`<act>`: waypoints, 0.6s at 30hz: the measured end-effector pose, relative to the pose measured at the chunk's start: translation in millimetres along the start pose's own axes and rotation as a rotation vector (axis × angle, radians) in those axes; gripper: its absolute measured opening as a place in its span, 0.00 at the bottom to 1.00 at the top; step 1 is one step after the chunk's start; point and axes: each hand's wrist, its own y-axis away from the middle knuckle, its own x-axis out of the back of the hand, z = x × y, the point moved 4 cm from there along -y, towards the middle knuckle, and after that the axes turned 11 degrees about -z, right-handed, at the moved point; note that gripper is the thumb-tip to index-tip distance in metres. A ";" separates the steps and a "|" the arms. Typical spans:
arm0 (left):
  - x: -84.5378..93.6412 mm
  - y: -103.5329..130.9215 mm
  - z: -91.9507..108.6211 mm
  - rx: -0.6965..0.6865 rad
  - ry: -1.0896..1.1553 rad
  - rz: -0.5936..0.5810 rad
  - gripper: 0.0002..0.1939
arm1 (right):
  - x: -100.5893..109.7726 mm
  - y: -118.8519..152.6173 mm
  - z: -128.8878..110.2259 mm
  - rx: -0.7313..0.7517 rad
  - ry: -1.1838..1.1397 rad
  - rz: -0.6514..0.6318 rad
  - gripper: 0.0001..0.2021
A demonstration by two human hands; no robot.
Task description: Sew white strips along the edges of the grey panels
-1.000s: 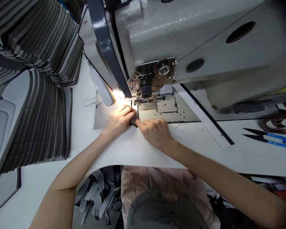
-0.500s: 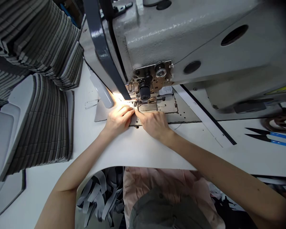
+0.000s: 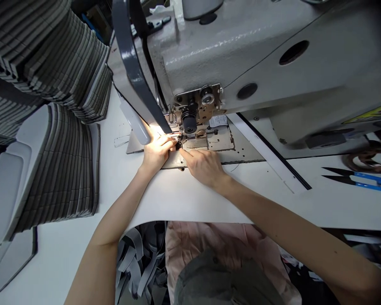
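Observation:
Under the lamp glow of the sewing machine (image 3: 206, 59), my left hand (image 3: 158, 152) lies over a grey fabric piece (image 3: 135, 144), fingers pressed together close to the presser foot (image 3: 179, 143). Most of that piece is hidden by the hand and a white machine part. My right hand (image 3: 205, 167) rests on the metal needle plate (image 3: 197, 144) just right of the foot. Its fingers are curled together, the foremost one pointing at the foot. Whatever lies beneath those fingertips is too small to make out.
Tall stacks of grey padded pieces (image 3: 63, 165) stand on the left of the white table (image 3: 165, 199). A white strip with a black edge (image 3: 269, 152) slants across the right. Blue-handled thread snips (image 3: 362, 180) lie farther right. Grey strips (image 3: 139, 262) hang below the table edge.
My left hand has slid slightly forward and left, and the gap between my hands has widened at the presser foot. My right hand stays nearly in place. The view has shifted a little.

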 end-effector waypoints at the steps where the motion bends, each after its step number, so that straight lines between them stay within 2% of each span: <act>1: 0.0 -0.6 0.1 0.000 0.003 0.006 0.15 | -0.1 0.2 0.0 0.001 0.001 0.007 0.18; 8: 2.7 -4.6 1.8 -0.041 -0.001 0.045 0.15 | -1.0 0.5 0.4 0.007 0.020 0.018 0.19; 12: 3.1 -3.5 1.4 -0.021 -0.042 0.026 0.17 | -1.3 0.3 -0.2 0.015 0.017 0.035 0.19; 18: 3.2 -0.9 2.4 -0.043 0.012 0.049 0.17 | -1.1 1.7 -1.0 0.015 0.019 0.033 0.18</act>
